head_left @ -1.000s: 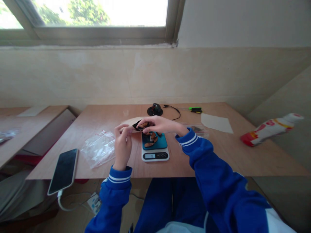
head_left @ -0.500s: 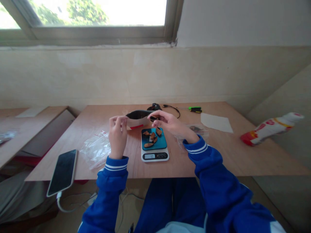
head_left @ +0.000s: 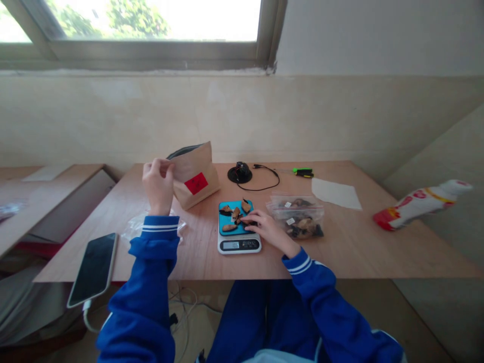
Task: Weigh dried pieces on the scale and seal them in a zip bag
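Observation:
My left hand point(head_left: 157, 184) pinches the upper edge of a brown paper bag point(head_left: 196, 175) with a red label, held upright and tilted at the table's left of centre. A small kitchen scale point(head_left: 238, 231) with a teal plate sits in front of me, with several brown dried pieces point(head_left: 235, 214) on it. My right hand point(head_left: 262, 226) rests on the right edge of the teal plate, fingers curled onto a dark piece there. The scale's display is lit.
Clear zip bags point(head_left: 299, 217) with dark pieces lie right of the scale; an empty clear bag point(head_left: 139, 225) lies under my left sleeve. A phone point(head_left: 92, 265) overhangs the left edge. A black round device with cable point(head_left: 240, 173), green tool point(head_left: 303, 171), paper sheet point(head_left: 335, 192) and red-white packet point(head_left: 419, 200) lie beyond.
My left hand has swung the paper bag up and away to the left, standing it upright. My right hand left the bag's mouth and dropped onto the scale plate. More pieces lie on the plate.

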### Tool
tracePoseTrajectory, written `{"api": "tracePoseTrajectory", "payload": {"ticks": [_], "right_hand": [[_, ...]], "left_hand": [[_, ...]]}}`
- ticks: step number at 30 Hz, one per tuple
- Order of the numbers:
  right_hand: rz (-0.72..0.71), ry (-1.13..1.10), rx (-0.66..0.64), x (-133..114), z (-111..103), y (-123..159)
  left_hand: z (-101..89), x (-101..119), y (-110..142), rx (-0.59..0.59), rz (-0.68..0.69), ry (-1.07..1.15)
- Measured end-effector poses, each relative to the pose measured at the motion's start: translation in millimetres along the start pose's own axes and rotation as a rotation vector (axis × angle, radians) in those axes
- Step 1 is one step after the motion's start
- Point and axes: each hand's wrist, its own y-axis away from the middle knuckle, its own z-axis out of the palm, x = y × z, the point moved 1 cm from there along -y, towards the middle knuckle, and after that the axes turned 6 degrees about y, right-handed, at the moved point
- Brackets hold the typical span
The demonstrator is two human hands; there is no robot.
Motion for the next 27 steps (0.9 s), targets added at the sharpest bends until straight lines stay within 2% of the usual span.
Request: {"api": "tracePoseTrajectory", "payload": {"ticks": [3,7,12,22,27], "right_hand": [[-0.004,0.004,0.070,6,-2,2],[0.109,0.017,0.195,18,-4,4],[0.203,-0.037,0.257,26,1,0],[0.112,0.096,0.281,16,11,5],[0.087,0.092,0.288,17,10,11]], "left_hand": [[-2.8,-5,1,-0.001,0.017,-0.014],[-0.3,-8,8,-0.011,0.015,-0.038],[2.0,-9,13,-0.032,0.007,-0.072],[-3.0,-3,16,-0.060,0.029,-0.053],[-3.9,0,17,-0.066,0.024,-0.058]]}}
